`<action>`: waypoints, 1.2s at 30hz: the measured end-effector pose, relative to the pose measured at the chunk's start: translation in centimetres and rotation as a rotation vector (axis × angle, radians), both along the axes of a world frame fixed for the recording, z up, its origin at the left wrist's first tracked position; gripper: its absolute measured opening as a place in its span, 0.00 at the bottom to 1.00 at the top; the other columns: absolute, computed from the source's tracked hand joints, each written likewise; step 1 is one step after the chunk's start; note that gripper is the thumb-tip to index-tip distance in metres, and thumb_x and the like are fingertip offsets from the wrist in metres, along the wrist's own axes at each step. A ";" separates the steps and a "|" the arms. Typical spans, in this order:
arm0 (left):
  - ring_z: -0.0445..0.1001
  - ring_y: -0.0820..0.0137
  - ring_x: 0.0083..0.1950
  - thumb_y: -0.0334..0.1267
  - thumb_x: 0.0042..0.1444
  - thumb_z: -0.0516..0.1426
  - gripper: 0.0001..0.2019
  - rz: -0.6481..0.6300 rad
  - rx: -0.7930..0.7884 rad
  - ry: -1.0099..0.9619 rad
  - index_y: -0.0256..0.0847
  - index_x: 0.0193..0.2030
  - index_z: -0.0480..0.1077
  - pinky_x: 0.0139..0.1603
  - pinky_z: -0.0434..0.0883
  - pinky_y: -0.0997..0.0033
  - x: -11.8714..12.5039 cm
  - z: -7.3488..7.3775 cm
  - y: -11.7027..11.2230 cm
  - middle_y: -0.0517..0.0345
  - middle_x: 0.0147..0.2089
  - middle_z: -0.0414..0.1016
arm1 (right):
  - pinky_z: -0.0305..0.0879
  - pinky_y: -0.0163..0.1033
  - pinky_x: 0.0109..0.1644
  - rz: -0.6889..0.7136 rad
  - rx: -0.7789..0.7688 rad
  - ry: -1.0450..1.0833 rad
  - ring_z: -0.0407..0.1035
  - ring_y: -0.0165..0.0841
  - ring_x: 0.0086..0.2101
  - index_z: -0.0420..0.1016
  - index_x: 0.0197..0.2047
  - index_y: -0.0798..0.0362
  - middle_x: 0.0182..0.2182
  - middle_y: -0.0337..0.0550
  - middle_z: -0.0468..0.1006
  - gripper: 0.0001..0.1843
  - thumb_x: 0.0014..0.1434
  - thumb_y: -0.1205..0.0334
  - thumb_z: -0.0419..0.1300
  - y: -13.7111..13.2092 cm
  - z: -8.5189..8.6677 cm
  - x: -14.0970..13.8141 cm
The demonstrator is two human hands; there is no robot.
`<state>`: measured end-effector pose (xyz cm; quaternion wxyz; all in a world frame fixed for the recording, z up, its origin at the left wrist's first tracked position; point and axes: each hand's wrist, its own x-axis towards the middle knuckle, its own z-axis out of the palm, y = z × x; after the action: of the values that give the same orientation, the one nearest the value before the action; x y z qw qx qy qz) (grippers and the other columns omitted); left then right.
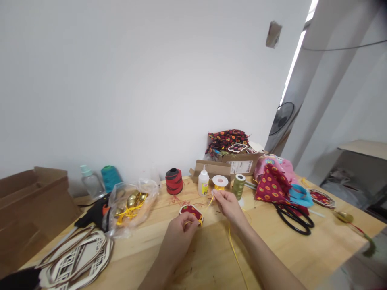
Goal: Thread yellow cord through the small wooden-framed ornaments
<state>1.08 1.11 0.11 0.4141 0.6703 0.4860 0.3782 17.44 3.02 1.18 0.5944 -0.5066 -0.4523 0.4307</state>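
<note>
My left hand (183,231) is closed on a small dark-red patterned fabric piece (191,210) with a pale border, low over the table. Yellow cord is looped at that piece's right edge. My right hand (226,204) pinches a yellow cord (232,241), which runs down the table toward me; a short stretch also slants between the two hands. Just beyond my right hand stand a white spool of yellow cord (220,182), a white glue bottle (203,183) and an olive thread spool (238,186).
A red-and-black thread cone (174,182) stands near the wall. On the left are a plastic bag of golden bells (133,203), a glue gun (93,213), wooden frames (78,257) and a cardboard box (36,217). Black-handled scissors (294,219) and red fabric (272,185) lie right.
</note>
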 end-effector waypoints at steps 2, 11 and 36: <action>0.66 0.71 0.24 0.39 0.45 0.53 0.08 0.001 0.028 -0.013 0.39 0.23 0.68 0.25 0.59 0.76 0.1 0.3 -0.2 0.62 0.21 0.69 | 0.34 0.30 0.15 0.106 -0.059 -0.035 0.40 0.20 0.10 0.65 0.13 0.56 0.06 0.28 0.49 0.24 0.44 0.43 0.53 0.0 -0.3 0.1; 0.63 0.73 0.23 0.41 0.49 0.50 0.09 -0.120 -0.102 -0.277 0.40 0.24 0.63 0.26 0.60 0.76 0.7 -0.2 -0.4 0.64 0.20 0.63 | 0.33 0.28 0.13 0.476 -0.292 -0.169 0.43 0.18 0.09 0.62 0.10 0.57 0.06 0.32 0.57 0.29 0.48 0.42 0.50 -1.6 -0.8 -1.4; 0.55 0.77 0.18 0.44 0.44 0.54 0.14 -0.082 -0.185 -0.242 0.34 0.26 0.74 0.20 0.52 0.79 1.0 -0.3 -0.2 0.66 0.15 0.62 | 0.41 0.29 0.18 0.184 0.054 -0.610 0.45 0.22 0.16 0.64 0.14 0.57 0.12 0.32 0.52 0.19 0.49 0.55 0.51 -0.6 -1.4 -1.2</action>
<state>2.10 0.93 -0.20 0.5449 0.5981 0.4373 0.3926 16.24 2.44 -0.21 0.4031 -0.5534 -0.6649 0.2988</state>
